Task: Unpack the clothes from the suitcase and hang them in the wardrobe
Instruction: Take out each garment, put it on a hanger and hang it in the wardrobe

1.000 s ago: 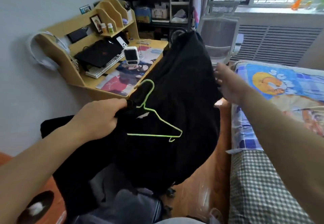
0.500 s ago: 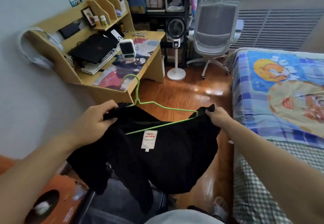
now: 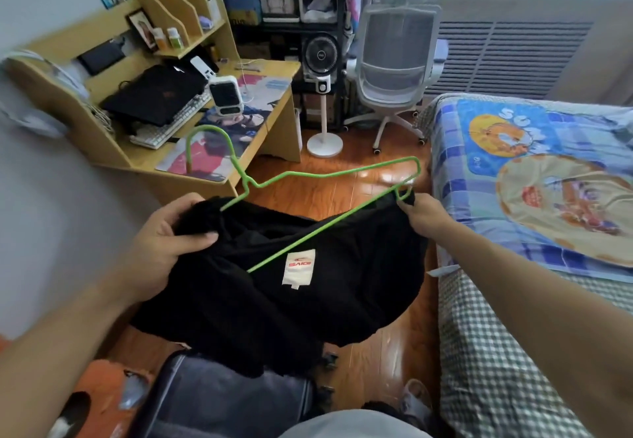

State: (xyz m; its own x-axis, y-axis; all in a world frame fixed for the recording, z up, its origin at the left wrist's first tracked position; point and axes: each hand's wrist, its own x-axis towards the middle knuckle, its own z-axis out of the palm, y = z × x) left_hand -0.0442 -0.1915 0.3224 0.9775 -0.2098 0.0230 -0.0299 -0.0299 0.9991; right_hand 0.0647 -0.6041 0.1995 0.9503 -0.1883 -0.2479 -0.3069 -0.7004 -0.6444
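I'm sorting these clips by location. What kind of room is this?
Most likely a small bedroom that doubles as a study. A bed with a checked sheet lies on the right, a wooden desk with a keyboard stands on the left, and an office chair sits by the window.

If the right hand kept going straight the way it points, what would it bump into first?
Probably the thin green wire hanger, whose end loop sits right at the right hand where it pinches the black garment. Depth beyond is unclear.
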